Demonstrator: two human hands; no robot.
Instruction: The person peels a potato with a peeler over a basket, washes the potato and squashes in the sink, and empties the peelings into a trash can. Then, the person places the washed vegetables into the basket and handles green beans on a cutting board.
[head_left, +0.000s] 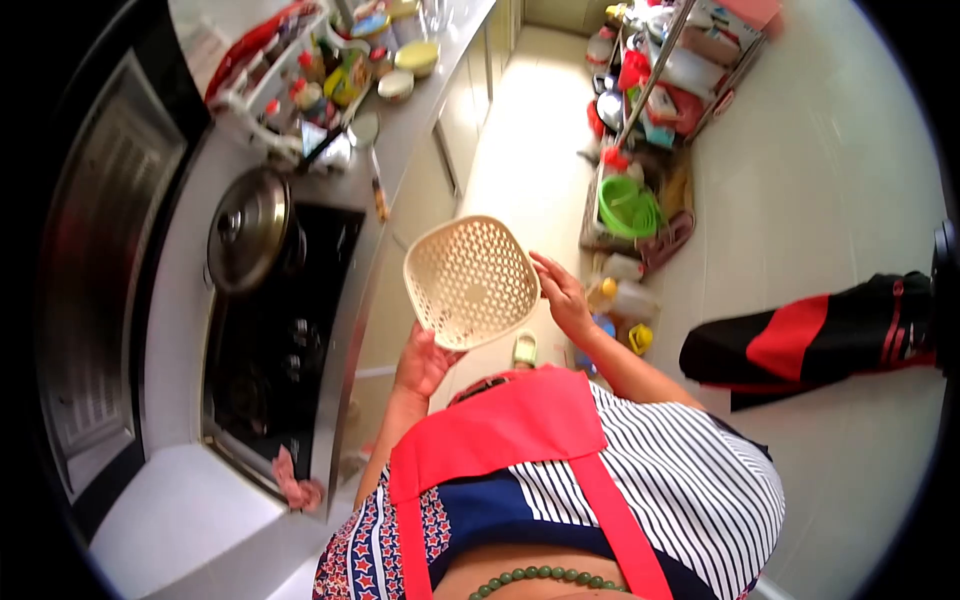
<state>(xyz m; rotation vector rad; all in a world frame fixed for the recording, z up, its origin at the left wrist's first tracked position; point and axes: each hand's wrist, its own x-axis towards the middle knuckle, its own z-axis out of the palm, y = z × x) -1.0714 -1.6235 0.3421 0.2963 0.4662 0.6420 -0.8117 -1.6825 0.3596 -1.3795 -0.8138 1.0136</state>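
Observation:
Between my two hands a cream plastic basket (474, 290) with a perforated bottom and walls is held up in front of my red apron; nothing lies in it. My left hand (426, 366) grips its near left rim, the thumb on the inside edge. On the opposite side my right hand (562, 290) has its fingers closed on the right rim. Part of each hand's fingers is hidden behind the basket.
On the left, a lidded pot (250, 230) stands on the black gas stove (290, 350), with a pink cloth (296, 482) at its corner. A white rack (270, 105) of bottles is on the counter. At right stand a loaded shelf (690, 75) and a green basket (628, 206).

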